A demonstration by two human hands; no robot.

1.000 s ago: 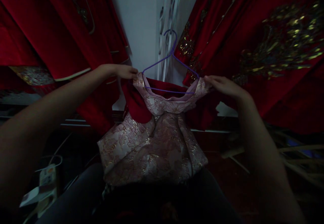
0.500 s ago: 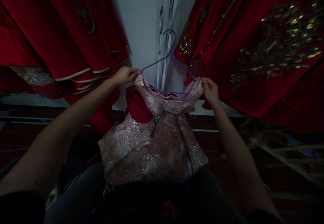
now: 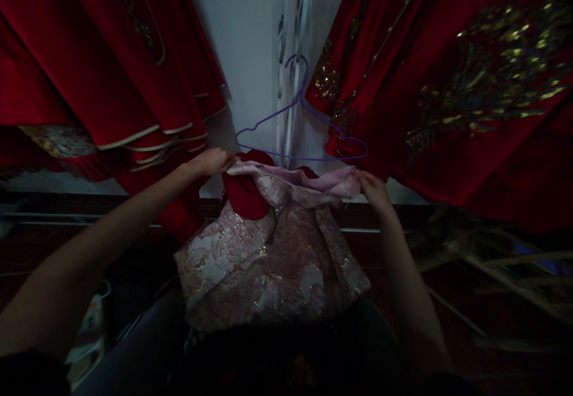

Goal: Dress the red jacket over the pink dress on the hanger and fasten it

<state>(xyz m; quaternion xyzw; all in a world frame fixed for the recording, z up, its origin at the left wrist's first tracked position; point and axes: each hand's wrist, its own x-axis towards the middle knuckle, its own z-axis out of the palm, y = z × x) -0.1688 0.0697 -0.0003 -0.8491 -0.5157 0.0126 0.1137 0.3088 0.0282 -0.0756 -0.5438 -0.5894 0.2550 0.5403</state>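
A small pink brocade dress with gold leaf pattern and a red sleeve hangs down in front of me. My left hand pinches its left shoulder. My right hand pinches its right shoulder. Just above the neckline a purple wire hanger hangs bare from white straps on the wall, free of the dress.
Red garments with cream trim hang at the left. Red fabric with gold embroidery hangs at the right. A white wall lies behind. A white power strip sits low at the left, wooden sticks at the right.
The dress shoulders have come off the purple hanger and dropped below it. Both hands moved down with the dress; the hanger now hangs bare.
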